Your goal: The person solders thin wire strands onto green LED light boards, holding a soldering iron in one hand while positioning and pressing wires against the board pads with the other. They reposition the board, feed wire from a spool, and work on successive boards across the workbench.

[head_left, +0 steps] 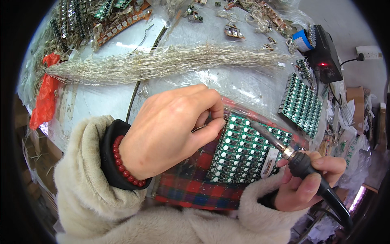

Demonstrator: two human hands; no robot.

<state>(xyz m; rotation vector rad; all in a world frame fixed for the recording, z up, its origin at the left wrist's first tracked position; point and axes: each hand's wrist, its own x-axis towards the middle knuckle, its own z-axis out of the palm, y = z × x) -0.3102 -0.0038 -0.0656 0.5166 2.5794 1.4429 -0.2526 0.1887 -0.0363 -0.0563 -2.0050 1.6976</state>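
My right hand point(313, 179) grips the black handle of a soldering iron point(280, 144). The iron's tip points left, at the upper part of a green circuit board panel point(239, 154) with rows of round white pads; whether it touches cannot be told. My left hand point(178, 126) is closed in a pinch at the panel's upper left edge. A thin bit shows between those fingers, too small to name. Under the panel lies a red and blue plaid cloth point(183, 187) with a clear plastic sheet over it. A white strip point(269, 162) lies over the panel near my right fingers.
A long bundle of thin wires point(170, 63) stretches across the table, with a red plastic bag point(46, 95) at its left end. Another panel point(302, 105) and a black box with a red light point(325, 57) stand at right. LED strips point(122, 26) crowd the far left.
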